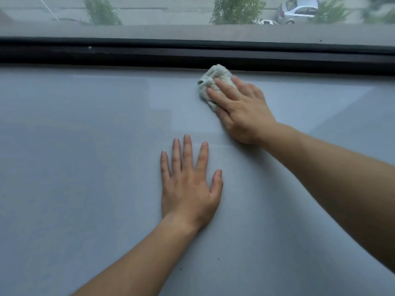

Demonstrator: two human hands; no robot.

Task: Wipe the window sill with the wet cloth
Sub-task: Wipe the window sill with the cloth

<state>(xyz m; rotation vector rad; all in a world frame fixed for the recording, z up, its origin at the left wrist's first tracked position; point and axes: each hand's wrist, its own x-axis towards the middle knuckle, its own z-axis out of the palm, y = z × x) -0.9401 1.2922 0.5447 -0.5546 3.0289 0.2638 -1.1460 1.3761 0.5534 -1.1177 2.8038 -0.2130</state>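
Observation:
A wide pale grey window sill [85,167] fills most of the head view. A crumpled pale green cloth [210,81] lies on the sill close to the dark window frame. My right hand [241,112] presses flat on the cloth, its fingers covering the cloth's near right part. My left hand [189,180] rests palm down on the bare sill nearer to me, fingers spread, holding nothing. It lies a hand's length in front of the cloth.
The dark window frame [128,53] runs along the sill's far edge. Through the glass I see trees [235,9] and a parked silver car [299,9] below. A few small dark specks [218,258] dot the near sill.

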